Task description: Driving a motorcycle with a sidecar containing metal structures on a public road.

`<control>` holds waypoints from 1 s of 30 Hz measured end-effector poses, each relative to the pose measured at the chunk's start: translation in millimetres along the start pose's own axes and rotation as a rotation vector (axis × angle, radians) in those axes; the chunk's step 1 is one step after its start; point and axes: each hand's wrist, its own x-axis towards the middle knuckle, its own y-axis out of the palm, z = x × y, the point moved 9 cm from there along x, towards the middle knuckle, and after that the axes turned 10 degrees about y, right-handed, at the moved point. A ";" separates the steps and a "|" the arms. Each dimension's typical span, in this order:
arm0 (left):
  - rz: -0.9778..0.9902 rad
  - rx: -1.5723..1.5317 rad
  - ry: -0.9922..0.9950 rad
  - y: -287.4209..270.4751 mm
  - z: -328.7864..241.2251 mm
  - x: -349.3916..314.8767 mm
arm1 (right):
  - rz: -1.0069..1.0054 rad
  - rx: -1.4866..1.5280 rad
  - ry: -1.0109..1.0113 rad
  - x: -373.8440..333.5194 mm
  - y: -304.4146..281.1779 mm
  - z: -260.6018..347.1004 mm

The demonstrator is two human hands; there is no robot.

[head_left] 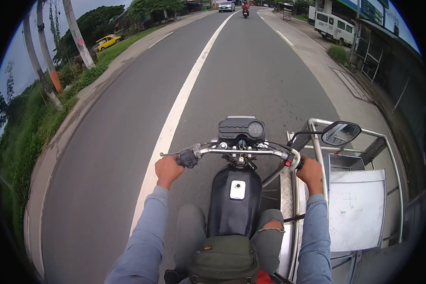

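I sit astride a motorcycle with a black fuel tank [217,199] and a silver handlebar [265,152]. My left hand [168,170] is wrapped round the left grip, beside a black switch housing [188,158] and a lever. On the right grip my right hand [311,174] is closed, next to a red switch [288,162]. Both grips are mostly hidden by my fingers. Between the hands sits a black instrument cluster [241,128] with a round dial. A dark green bag [225,260] rests on my lap.
A metal-framed sidecar [317,146] with a white panel [357,208] and mirror [341,134] is at my right. A white line [177,106] runs along the road's left of me. Ahead are a motorcycle rider [245,9] and a silver vehicle [226,6]. A white van [335,27] stands roadside.
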 end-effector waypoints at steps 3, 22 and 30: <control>-0.014 -0.015 0.002 0.7 3.7 -1.5 | 0.009 0.026 -0.027 1.1 5.5 4.8; -0.013 -0.082 -0.009 3.3 -2.9 -0.6 | 0.004 -0.028 -0.004 8.1 9.6 -7.9; -0.034 -0.007 0.008 2.9 -4.8 -1.6 | 0.034 0.060 0.031 -2.8 -7.0 -2.8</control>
